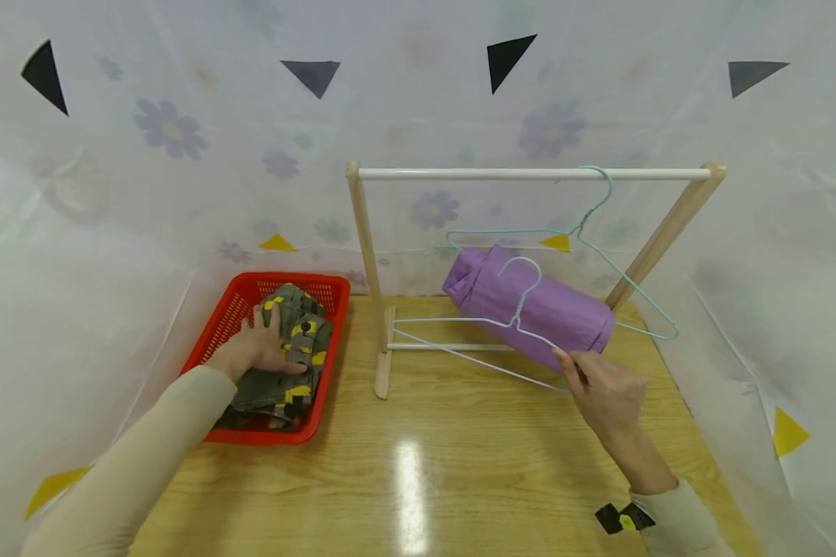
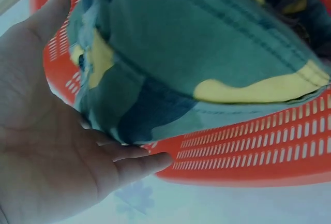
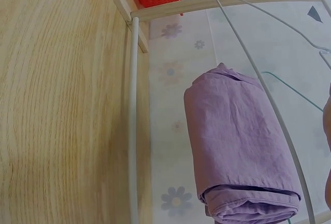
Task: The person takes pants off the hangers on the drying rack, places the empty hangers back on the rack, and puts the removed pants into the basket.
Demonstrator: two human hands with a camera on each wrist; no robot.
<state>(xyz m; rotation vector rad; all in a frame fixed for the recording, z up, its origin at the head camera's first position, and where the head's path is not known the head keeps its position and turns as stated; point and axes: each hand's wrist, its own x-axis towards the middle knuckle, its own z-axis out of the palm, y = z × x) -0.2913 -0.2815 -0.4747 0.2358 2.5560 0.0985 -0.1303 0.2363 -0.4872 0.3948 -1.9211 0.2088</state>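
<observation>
One garment looks done: a folded purple garment (image 1: 543, 298), just beyond the right fingers, appears to be draped over the lower bar of a mint hanger (image 1: 580, 228) hooked on a white rail (image 1: 460, 175). Left to do, it seems, is the camouflage clothing (image 1: 272, 394), which lies bunched beneath the left fingers in a red basket (image 1: 340, 325), on no hanger yet. The left hand (image 1: 259, 350) reaches in from the lower left, palm down over the cloth, fingers spread and thumb pointing inward; it grips nothing. The right hand (image 1: 609, 391) reaches up from the lower right, thumb and forefinger pinching one end of a bare white hanger (image 1: 519, 309), which extends leftward from those fingertips.
</observation>
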